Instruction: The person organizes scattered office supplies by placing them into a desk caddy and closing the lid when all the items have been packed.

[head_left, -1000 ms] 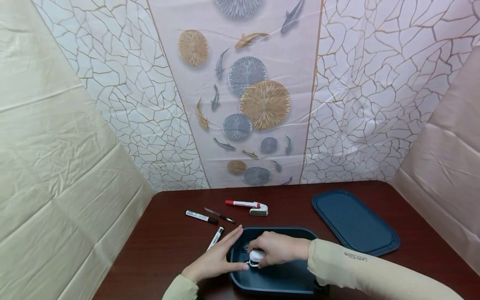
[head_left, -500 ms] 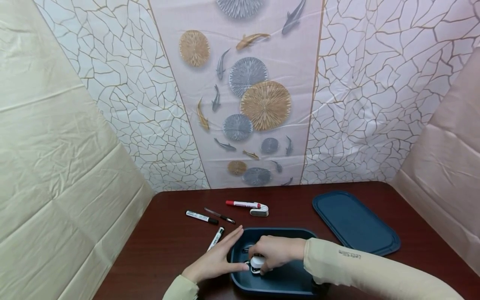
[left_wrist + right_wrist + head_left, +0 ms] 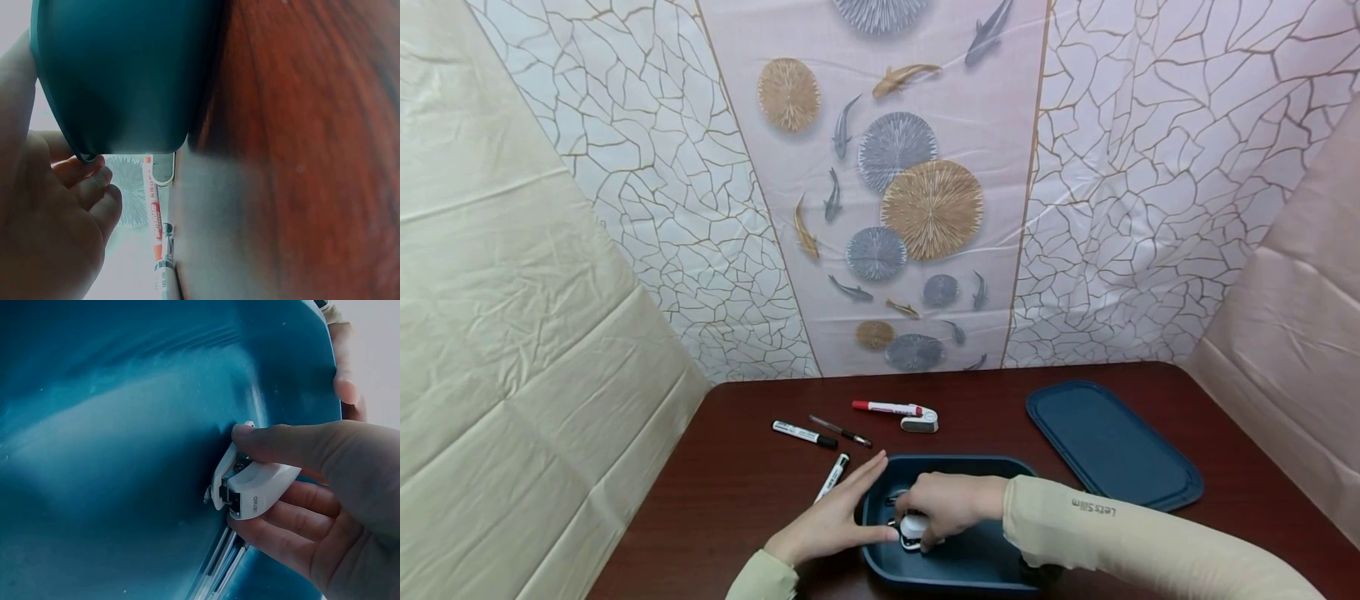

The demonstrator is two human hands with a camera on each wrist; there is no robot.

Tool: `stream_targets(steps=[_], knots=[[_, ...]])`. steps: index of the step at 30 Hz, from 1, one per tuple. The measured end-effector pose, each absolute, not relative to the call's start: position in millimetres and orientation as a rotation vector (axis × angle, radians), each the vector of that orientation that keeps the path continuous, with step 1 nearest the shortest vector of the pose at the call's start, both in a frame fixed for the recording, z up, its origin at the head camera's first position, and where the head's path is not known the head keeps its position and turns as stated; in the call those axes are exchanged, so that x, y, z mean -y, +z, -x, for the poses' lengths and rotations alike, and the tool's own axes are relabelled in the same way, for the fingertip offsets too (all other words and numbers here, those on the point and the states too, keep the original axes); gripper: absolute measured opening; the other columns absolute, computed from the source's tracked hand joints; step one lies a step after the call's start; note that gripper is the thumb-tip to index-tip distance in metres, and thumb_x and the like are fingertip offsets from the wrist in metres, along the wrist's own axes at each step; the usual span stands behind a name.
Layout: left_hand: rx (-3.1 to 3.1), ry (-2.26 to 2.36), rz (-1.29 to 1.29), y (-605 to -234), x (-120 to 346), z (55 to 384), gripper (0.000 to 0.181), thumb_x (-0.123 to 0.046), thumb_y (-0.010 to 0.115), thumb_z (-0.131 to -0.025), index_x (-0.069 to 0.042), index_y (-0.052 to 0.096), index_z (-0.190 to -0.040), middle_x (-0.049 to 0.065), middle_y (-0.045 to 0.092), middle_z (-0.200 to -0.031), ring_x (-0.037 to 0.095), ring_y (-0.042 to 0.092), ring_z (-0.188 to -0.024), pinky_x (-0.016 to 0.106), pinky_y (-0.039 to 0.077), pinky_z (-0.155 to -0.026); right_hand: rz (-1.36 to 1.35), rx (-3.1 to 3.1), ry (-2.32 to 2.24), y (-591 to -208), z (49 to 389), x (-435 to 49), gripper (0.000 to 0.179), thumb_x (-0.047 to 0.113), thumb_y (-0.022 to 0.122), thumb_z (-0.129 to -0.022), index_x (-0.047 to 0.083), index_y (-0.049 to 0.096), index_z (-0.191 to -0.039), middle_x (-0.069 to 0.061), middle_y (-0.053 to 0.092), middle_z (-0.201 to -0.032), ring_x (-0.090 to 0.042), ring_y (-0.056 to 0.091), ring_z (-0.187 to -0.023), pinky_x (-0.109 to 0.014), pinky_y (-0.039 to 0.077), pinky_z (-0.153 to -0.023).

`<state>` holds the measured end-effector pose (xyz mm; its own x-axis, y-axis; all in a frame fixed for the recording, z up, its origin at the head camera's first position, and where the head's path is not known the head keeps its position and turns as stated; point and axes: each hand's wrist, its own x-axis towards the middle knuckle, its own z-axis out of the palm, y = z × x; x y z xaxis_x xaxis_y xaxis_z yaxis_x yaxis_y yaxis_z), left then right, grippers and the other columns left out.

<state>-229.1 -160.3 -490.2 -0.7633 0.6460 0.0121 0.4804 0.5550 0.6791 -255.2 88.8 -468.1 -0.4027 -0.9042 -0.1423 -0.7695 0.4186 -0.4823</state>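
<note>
Though the white mini stapler (image 3: 262,484) seems slightly lower inside the blue box (image 3: 977,554) than a second ago, perhaps nearly set down, the right hand (image 3: 953,502) still pinches it; the left hand (image 3: 829,521), spread wide, touches the box.

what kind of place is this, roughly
Probably a small screened-off work or recording booth: a dark wooden table closed in by plain cream cloth at the sides and a fish-patterned backdrop behind.
</note>
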Motion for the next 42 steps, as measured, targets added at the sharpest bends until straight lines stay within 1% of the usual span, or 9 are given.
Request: stream_targets(steps=[4, 11, 14, 18, 21, 24, 26, 32, 42], knots=[[-2.537, 1.021, -0.928, -490.2, 160.8, 229.8, 0.094, -0.062, 0.067, -0.089, -0.028, 0.019, -0.163, -0.005, 0.013, -0.169, 0.021, 0.024, -0.15, 0.057, 0.034, -0.111, 1.462, -2.29, -0.481, -476.5, 260.4, -89.0, 0.034, 0.024, 0.081, -0.087, 0.022, 0.069, -0.119, 0.019, 0.065, -0.098, 0.008, 0.06, -0.079, -0.014, 0.05, -0.068], [-2.532, 1.024, -0.945, -491.6, 161.6, 231.2, 0.093, -0.06, 0.068, -0.09, -0.03, 0.018, -0.162, -0.006, 0.013, -0.169, 0.02, 0.024, -0.15, 0.055, 0.035, -0.111, 1.483, -2.272, -0.474, -508.5, 279.4, -91.1, 0.036, 0.033, 0.079, -0.089, 0.029, 0.066, -0.122, 0.021, 0.064, -0.102, 0.008, 0.06, -0.081, -0.014, 0.05, -0.069], [-2.529, 1.031, -0.946, -491.8, 162.1, 230.8, 0.093, -0.06, 0.068, -0.09, -0.03, 0.019, -0.162, -0.006, 0.014, -0.169, 0.02, 0.024, -0.15, 0.055, 0.035, -0.111, 1.465, -2.287, -0.445, -497.2, 272.5, -88.8, 0.034, 0.032, 0.079, -0.089, 0.026, 0.067, -0.121, 0.019, 0.065, -0.101, 0.007, 0.06, -0.08, -0.015, 0.05, -0.068], [-2.53, 1.036, -0.943, -491.8, 161.7, 230.7, 0.093, -0.061, 0.068, -0.089, -0.029, 0.019, -0.162, -0.005, 0.014, -0.169, 0.021, 0.024, -0.15, 0.056, 0.035, -0.111, 1.4, -2.302, -0.434, -469.3, 256.9, -84.4, 0.032, 0.029, 0.08, -0.089, 0.022, 0.069, -0.118, 0.017, 0.066, -0.098, 0.005, 0.061, -0.079, -0.017, 0.051, -0.069], [-2.533, 1.033, -0.939, -491.4, 161.0, 230.3, 0.094, -0.062, 0.067, -0.089, -0.029, 0.019, -0.162, -0.005, 0.014, -0.169, 0.021, 0.025, -0.15, 0.055, 0.035, -0.111, 1.432, -2.284, -0.458, -485.2, 266.9, -86.5, 0.033, 0.035, 0.079, -0.089, 0.026, 0.067, -0.118, 0.02, 0.065, -0.098, 0.008, 0.06, -0.078, -0.015, 0.051, -0.069], [-2.529, 1.036, -0.933, -490.4, 160.7, 229.4, 0.094, -0.062, 0.067, -0.089, -0.029, 0.019, -0.162, -0.005, 0.014, -0.169, 0.021, 0.025, -0.15, 0.055, 0.035, -0.111, 1.484, -2.251, -0.48, -512.7, 283.7, -89.6, 0.036, 0.044, 0.077, -0.089, 0.031, 0.065, -0.121, 0.023, 0.064, -0.1, 0.01, 0.06, -0.079, -0.013, 0.05, -0.068], [-2.522, 1.041, -0.927, -490.0, 160.9, 229.0, 0.094, -0.062, 0.067, -0.089, -0.029, 0.019, -0.162, -0.006, 0.014, -0.169, 0.021, 0.025, -0.15, 0.056, 0.035, -0.111, 1.481, -2.247, -0.483, -518.5, 287.3, -89.0, 0.037, 0.044, 0.077, -0.089, 0.031, 0.065, -0.121, 0.023, 0.063, -0.1, 0.009, 0.061, -0.079, -0.014, 0.051, -0.067], [-2.524, 1.036, -0.918, -491.1, 160.3, 230.1, 0.093, -0.062, 0.067, -0.089, -0.031, 0.019, -0.162, -0.006, 0.014, -0.168, 0.021, 0.025, -0.15, 0.056, 0.036, -0.11, 1.434, -2.245, -0.486, -508.2, 281.8, -86.9, 0.037, 0.04, 0.078, -0.088, 0.029, 0.065, -0.121, 0.021, 0.064, -0.101, 0.007, 0.061, -0.08, -0.016, 0.051, -0.069], [-2.531, 1.027, -0.916, -492.5, 159.9, 230.7, 0.094, -0.062, 0.067, -0.089, -0.03, 0.019, -0.162, -0.005, 0.014, -0.169, 0.022, 0.026, -0.149, 0.057, 0.036, -0.11, 1.472, -2.238, -0.499, -491.0, 269.9, -85.7, 0.035, 0.037, 0.078, -0.089, 0.025, 0.066, -0.12, 0.02, 0.064, -0.101, 0.007, 0.061, -0.081, -0.015, 0.051, -0.069]])
